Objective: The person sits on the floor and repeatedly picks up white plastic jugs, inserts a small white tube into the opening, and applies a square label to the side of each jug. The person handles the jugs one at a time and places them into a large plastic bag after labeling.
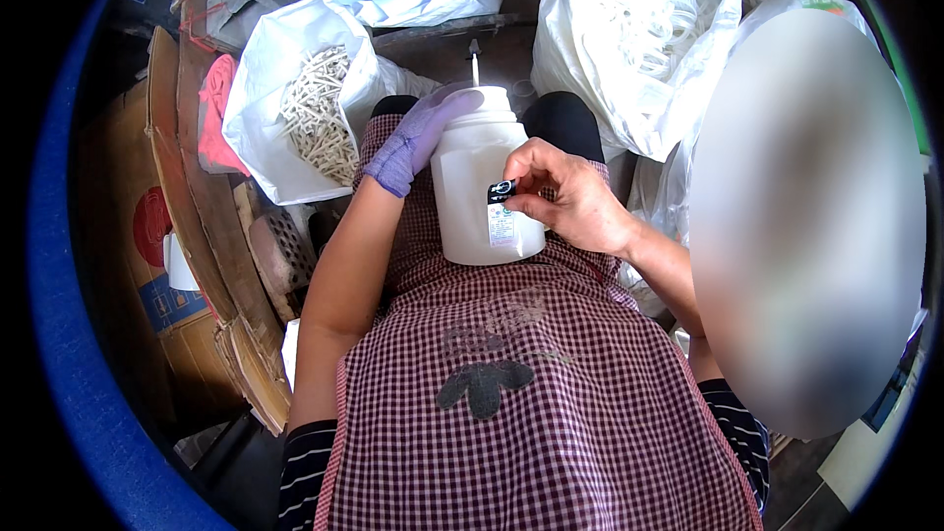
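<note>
A white plastic bottle (477, 187) lies on the checked apron (531, 403) across the lap. The gloved left hand (413, 143) wraps its grip around the bottle's shoulder. The bare right hand (570, 197) pinches a small label (501, 208) against the bottle's side.

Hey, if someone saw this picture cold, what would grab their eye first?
First the white plastic bottle lying on the checked apron at centre. The left hand, in a purple glove, steadies it near the neck, and the bare right hand pinches a small label on its side. Next, the open white bag of pale sticks at upper left.
</note>
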The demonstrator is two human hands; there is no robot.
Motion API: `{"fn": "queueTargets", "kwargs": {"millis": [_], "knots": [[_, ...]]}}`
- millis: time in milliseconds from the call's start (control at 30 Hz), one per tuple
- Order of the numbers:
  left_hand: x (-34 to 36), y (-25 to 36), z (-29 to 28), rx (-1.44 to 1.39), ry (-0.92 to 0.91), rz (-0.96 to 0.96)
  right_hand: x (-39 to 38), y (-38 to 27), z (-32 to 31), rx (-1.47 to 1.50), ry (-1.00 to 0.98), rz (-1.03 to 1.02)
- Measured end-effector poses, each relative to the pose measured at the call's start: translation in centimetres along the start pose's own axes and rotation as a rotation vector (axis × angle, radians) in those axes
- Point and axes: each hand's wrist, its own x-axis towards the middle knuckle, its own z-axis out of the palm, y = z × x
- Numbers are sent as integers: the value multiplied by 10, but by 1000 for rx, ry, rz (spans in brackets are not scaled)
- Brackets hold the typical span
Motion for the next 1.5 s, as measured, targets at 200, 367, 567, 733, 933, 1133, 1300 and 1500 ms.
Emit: {"fn": "queueTargets", "kwargs": {"millis": [200,367,567,733,933,1133,1300,1500], "knots": [[-4,6,5,-22,7,-18,2,4,2,-6,10,-7],[-3,4,5,-33,10,-17,2,10,3,14,36,-16],[-3,5,6,-58,10,-36,2,10,5,-33,62,-63],[-4,3,6,-85,12,-38,0,4,8,-123,56,-53],[-4,5,7,-63,14,-26,0,9,11,-230,94,-183],[-6,5,8,-61,28,-31,-2,14,15,-281,111,-233],[-7,3,9,-106,19,-31,-5,16,20,-325,114,-269],[-9,0,11,-106,58,-22,-7,26,24,-364,155,-299]]}}
